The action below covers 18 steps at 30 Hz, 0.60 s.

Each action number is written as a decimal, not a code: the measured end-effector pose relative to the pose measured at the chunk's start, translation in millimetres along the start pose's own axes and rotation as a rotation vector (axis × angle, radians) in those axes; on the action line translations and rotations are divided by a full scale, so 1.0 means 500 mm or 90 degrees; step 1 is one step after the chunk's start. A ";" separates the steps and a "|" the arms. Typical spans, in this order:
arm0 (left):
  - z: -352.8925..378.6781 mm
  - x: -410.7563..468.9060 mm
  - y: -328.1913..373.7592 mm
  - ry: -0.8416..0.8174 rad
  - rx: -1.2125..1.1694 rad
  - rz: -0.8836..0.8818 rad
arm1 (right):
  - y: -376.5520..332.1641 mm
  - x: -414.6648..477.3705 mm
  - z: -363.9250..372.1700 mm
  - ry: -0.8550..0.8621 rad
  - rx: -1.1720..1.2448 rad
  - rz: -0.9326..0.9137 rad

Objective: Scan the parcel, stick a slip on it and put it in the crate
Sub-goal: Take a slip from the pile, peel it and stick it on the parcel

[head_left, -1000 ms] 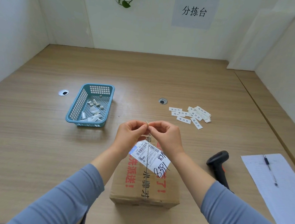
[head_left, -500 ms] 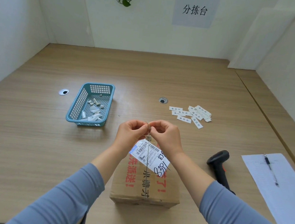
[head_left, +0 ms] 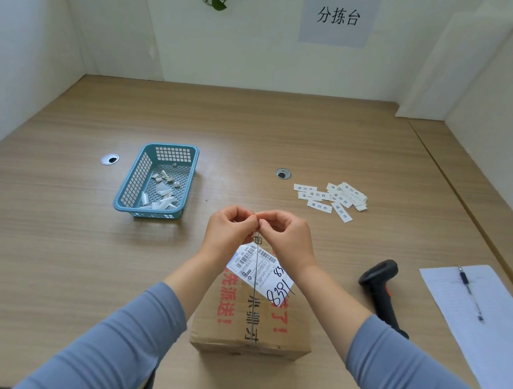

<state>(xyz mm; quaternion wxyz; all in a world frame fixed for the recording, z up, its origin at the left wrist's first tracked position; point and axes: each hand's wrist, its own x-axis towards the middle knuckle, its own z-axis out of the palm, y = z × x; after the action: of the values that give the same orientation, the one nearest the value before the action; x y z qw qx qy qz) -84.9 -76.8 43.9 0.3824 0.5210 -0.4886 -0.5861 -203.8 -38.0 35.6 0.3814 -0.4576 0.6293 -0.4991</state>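
A brown cardboard parcel [head_left: 239, 325] with red print and a white shipping label [head_left: 258, 271] lies on the desk at the near middle. Over its far edge my left hand [head_left: 231, 229] and my right hand [head_left: 285, 236] meet fingertip to fingertip. Together they pinch a small white slip [head_left: 257, 222], which the fingers hide almost entirely. A loose pile of several printed slips [head_left: 331, 198] lies on the desk beyond my right hand. The black handheld scanner [head_left: 380, 284] rests on the desk to the right of the parcel.
A blue plastic basket [head_left: 133, 184] with white paper scraps in it stands to the left of my hands. A sheet of paper [head_left: 483, 335] with a pen [head_left: 470, 292] on it lies at the right edge. White partitions wall the desk on both sides.
Both hands stay pinched together over the parcel with only slight finger movement. The slip end that stuck up between the fingertips a second ago is now mostly covered.
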 end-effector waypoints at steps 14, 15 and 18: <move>-0.009 -0.002 -0.012 -0.048 0.038 0.073 | -0.010 0.009 -0.011 0.003 0.060 0.047; -0.008 -0.002 -0.013 -0.047 0.040 0.075 | -0.011 0.008 -0.012 0.002 0.055 0.045; -0.006 -0.003 -0.015 -0.046 0.040 0.076 | -0.010 0.009 -0.011 0.015 0.021 0.037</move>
<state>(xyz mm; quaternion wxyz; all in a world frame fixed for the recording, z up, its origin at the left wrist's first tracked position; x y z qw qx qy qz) -81.4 -73.9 37.0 0.3824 0.4815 -0.5500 -0.5652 -209.1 -41.1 41.6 0.3959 -0.4268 0.6383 -0.5037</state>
